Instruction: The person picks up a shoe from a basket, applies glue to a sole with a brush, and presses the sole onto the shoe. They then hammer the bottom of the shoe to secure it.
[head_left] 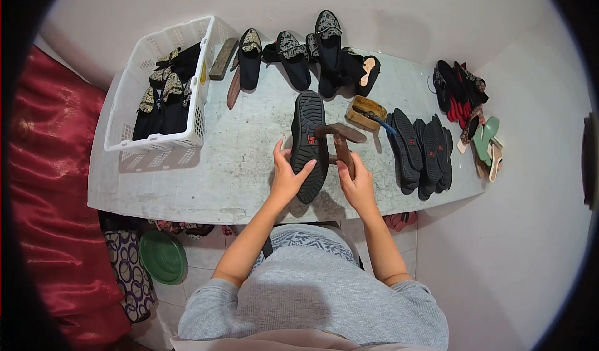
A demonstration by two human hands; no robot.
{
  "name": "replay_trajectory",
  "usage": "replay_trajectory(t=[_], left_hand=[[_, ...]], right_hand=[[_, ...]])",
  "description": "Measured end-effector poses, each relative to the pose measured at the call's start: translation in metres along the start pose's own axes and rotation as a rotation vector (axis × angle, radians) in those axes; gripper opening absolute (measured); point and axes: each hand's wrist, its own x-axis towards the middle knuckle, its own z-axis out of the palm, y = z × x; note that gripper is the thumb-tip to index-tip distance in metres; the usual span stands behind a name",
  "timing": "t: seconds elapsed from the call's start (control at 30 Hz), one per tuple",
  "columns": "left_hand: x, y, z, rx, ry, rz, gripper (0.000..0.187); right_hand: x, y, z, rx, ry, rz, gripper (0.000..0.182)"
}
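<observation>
My left hand (289,175) is closed around a black shoe (308,115), its ribbed sole with a small red mark facing up at me. In my right hand (358,186) I grip the handle of a hammer (342,152). The hammer's dark, worn head lies across the right edge of the sole; whether it touches cannot be made out. Just beyond the hammer stands a yellowish container (355,115) with a blue-handled brush (382,123) resting in it. To the right lie several loose black soles (407,157).
A white plastic basket (198,117) of shoes stands at the table's left. Several shoes (249,64) line the back beside a flat block (223,59). At the right corner are more shoes and a green shoe last (484,140). A green basin (162,257) sits on the floor.
</observation>
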Motion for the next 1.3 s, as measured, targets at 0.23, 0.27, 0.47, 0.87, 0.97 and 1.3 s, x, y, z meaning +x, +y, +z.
replay_trajectory(t=[0.23, 0.27, 0.47, 0.87, 0.97, 1.3], left_hand=[[-0.014, 0.025, -0.014, -0.702, -0.430, -0.715, 0.054], [-0.015, 0.026, -0.013, -0.703, -0.424, -0.716, 0.054], [-0.012, 0.021, -0.012, -0.506, -0.399, -0.637, 0.055], [-0.011, 0.014, -0.006, -0.329, -0.273, -0.435, 0.057], [-0.010, 0.012, -0.007, -0.314, -0.314, -0.508, 0.054], [-0.007, 0.011, -0.008, -0.451, -0.356, -0.580, 0.055]], right_hand=[[0.006, -0.005, 0.015, 0.080, 0.138, -0.279, 0.026], [0.008, -0.005, 0.018, 0.049, 0.171, -0.387, 0.026], [0.001, -0.024, 0.005, 0.018, -0.122, -0.008, 0.024], [-0.025, 0.004, 0.011, 0.094, 0.150, -0.389, 0.024], [-0.029, 0.009, 0.010, -0.033, 0.004, -0.051, 0.028], [-0.052, 0.023, 0.001, -0.035, 0.170, -0.170, 0.025]])
